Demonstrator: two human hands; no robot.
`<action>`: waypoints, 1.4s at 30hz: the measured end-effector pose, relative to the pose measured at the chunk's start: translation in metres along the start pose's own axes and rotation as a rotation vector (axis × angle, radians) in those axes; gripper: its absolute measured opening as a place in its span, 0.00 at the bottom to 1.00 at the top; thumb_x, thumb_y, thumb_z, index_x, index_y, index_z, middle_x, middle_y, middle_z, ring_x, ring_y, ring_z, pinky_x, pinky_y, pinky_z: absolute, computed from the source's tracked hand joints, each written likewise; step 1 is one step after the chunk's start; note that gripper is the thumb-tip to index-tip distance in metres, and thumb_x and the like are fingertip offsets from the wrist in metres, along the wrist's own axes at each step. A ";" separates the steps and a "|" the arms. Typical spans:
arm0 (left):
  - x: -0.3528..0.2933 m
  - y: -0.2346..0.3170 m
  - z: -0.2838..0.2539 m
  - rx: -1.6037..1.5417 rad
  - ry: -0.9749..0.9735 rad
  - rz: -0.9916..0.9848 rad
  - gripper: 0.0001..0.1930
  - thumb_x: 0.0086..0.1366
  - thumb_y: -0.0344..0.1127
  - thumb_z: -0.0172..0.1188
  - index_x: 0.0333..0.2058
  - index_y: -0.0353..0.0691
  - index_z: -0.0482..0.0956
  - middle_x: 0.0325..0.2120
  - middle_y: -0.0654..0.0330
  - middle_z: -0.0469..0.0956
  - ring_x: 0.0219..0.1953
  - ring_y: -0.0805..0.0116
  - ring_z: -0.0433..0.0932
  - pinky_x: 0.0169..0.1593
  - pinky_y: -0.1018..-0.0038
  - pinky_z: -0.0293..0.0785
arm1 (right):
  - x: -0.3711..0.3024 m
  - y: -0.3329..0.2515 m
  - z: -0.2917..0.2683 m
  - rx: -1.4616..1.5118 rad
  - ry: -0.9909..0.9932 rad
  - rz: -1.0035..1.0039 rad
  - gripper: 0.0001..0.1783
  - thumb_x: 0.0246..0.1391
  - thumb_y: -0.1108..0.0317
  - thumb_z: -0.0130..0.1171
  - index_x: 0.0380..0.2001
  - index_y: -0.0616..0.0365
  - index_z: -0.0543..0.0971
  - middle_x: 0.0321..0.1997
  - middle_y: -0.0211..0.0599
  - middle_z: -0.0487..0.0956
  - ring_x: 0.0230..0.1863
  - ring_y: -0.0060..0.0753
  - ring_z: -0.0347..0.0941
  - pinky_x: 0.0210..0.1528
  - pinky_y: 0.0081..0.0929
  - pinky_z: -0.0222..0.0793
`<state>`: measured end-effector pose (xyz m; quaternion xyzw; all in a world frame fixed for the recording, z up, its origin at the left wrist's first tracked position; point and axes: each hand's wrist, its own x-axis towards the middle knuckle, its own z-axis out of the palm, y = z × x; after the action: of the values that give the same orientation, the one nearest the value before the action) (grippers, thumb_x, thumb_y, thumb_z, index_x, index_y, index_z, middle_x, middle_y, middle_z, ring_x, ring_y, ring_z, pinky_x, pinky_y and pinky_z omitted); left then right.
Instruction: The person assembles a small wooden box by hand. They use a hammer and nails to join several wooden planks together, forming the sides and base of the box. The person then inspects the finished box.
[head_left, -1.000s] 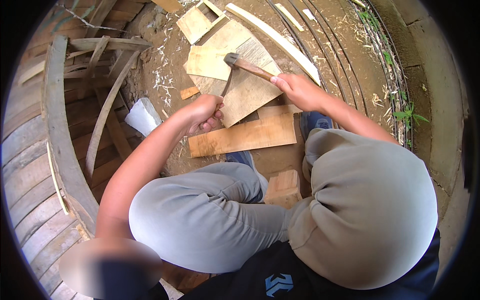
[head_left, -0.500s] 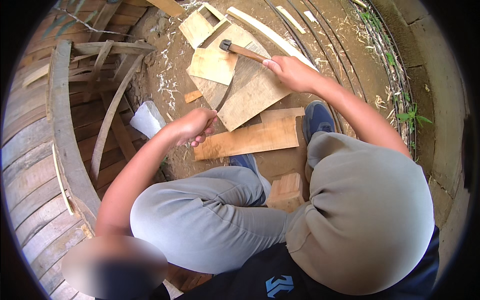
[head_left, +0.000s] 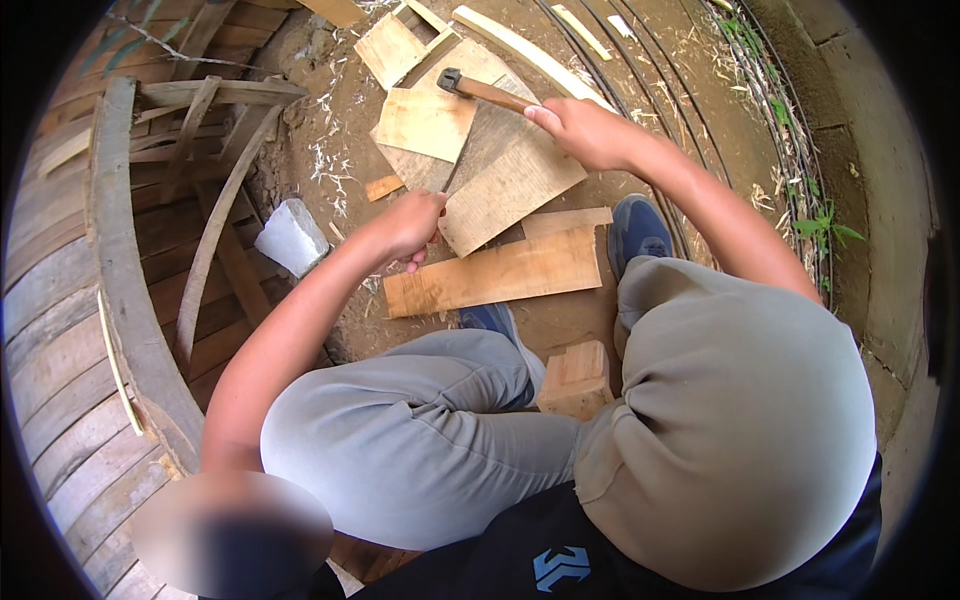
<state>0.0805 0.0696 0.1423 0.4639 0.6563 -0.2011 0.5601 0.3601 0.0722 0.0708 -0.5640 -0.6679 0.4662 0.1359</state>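
My right hand (head_left: 595,135) is wrapped round the wooden handle of a hammer (head_left: 490,93). Its dark metal head hangs over the far edge of a pale, thin wood piece (head_left: 428,122). That piece lies on a wider flat board (head_left: 515,190) on the ground. My left hand (head_left: 412,225) is closed at the board's near left edge. A thin dark strip (head_left: 452,178), perhaps a blade, sticks out of its fingers toward the pale piece; its exact kind is unclear. Closer to me lies a smooth brown plank (head_left: 495,275).
A wood block (head_left: 577,382) sits between my legs, near my shoes (head_left: 638,230). To the left are a grey-white stone (head_left: 292,238) and a curved wooden frame (head_left: 125,250). Long dark cables (head_left: 655,90), a wood strip (head_left: 530,50) and shavings lie on the dirt.
My left hand has moved slightly right and up, bringing the thin dark strip along. The hammer head has shifted a little upward; my right hand stays round its handle.
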 end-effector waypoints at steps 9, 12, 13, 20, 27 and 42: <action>0.003 0.003 -0.003 -0.027 0.020 -0.035 0.18 0.73 0.43 0.39 0.46 0.30 0.66 0.22 0.59 0.69 0.11 0.72 0.65 0.12 0.70 0.67 | -0.004 -0.011 -0.005 0.022 -0.049 0.044 0.36 0.74 0.43 0.34 0.39 0.69 0.76 0.34 0.58 0.80 0.41 0.58 0.78 0.50 0.49 0.70; -0.002 0.010 0.000 -0.018 0.010 -0.029 0.19 0.73 0.43 0.39 0.46 0.30 0.66 0.22 0.60 0.68 0.10 0.72 0.64 0.12 0.70 0.66 | -0.007 -0.014 -0.009 0.025 -0.076 0.074 0.36 0.74 0.43 0.34 0.41 0.71 0.77 0.38 0.62 0.81 0.44 0.61 0.79 0.53 0.50 0.69; -0.002 0.010 0.000 -0.015 0.007 -0.026 0.19 0.74 0.43 0.39 0.46 0.29 0.66 0.22 0.60 0.68 0.10 0.72 0.64 0.12 0.70 0.66 | -0.007 -0.016 -0.010 0.024 -0.081 0.075 0.36 0.74 0.43 0.34 0.42 0.71 0.77 0.38 0.62 0.81 0.44 0.61 0.78 0.53 0.50 0.69; 0.004 0.008 0.003 0.026 0.035 -0.032 0.22 0.75 0.43 0.38 0.50 0.26 0.66 0.23 0.58 0.70 0.11 0.72 0.64 0.12 0.70 0.65 | -0.007 -0.016 -0.009 0.031 -0.059 0.040 0.36 0.74 0.44 0.35 0.41 0.71 0.77 0.39 0.63 0.81 0.44 0.62 0.78 0.53 0.50 0.69; 0.012 0.009 0.005 0.027 0.026 -0.064 0.23 0.75 0.45 0.39 0.51 0.26 0.66 0.26 0.56 0.71 0.12 0.71 0.65 0.13 0.69 0.64 | -0.004 -0.003 0.004 -0.029 0.006 -0.014 0.35 0.74 0.42 0.34 0.38 0.67 0.75 0.32 0.57 0.79 0.39 0.60 0.77 0.47 0.49 0.69; 0.017 0.005 0.010 0.107 0.004 -0.054 0.25 0.75 0.44 0.37 0.55 0.24 0.65 0.28 0.51 0.72 0.13 0.69 0.66 0.16 0.67 0.66 | -0.065 0.009 0.023 0.164 0.086 -0.118 0.28 0.73 0.48 0.40 0.36 0.65 0.74 0.29 0.62 0.76 0.34 0.67 0.72 0.40 0.53 0.66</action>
<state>0.0912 0.0708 0.1249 0.4757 0.6580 -0.2500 0.5275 0.3707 0.0036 0.0737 -0.5301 -0.6531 0.4858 0.2373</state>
